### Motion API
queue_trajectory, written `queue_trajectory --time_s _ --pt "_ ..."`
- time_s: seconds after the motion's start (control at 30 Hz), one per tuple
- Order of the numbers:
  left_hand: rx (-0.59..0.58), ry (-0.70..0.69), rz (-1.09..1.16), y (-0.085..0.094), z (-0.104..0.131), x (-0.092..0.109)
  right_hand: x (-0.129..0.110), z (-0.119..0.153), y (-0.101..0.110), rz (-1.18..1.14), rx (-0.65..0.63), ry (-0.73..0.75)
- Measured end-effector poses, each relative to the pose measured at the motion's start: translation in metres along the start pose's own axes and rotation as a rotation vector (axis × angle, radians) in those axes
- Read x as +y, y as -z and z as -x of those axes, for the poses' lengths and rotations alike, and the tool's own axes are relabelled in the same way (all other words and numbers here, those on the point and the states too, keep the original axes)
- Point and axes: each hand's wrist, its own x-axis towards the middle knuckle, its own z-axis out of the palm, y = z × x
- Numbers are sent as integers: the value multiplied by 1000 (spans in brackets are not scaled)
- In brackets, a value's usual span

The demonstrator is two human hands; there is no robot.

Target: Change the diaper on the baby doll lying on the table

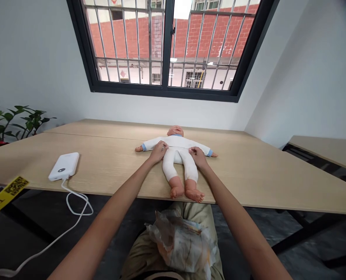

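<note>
A baby doll [177, 155] lies on its back, head away from me, arms spread and bare feet at the near table edge. It has a white top [175, 141] with blue collar and cuffs; its legs are white cloth. At the doll's waist, on the left side, my left hand [159, 151] is closed with its fingertips on the top's lower edge. My right hand [198, 156] is pinched at the opposite side of the waist, on the same edge. A crumpled, brown-stained diaper [187, 243] rests on my lap.
The wooden table [249, 171] stands below a barred window [167, 42]. A white power bank [64, 166] with a cable [82, 212] hanging over the edge sits at left. A plant [18, 122] is at far left, near a yellow tag [6, 196]. Another table [327, 149] is at right.
</note>
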Motion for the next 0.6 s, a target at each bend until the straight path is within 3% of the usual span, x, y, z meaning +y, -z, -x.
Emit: queue_trajectory --time_s 0.6 --pt "-56 -49 -27 5 2 8 -15 0 3 -106 6 1"
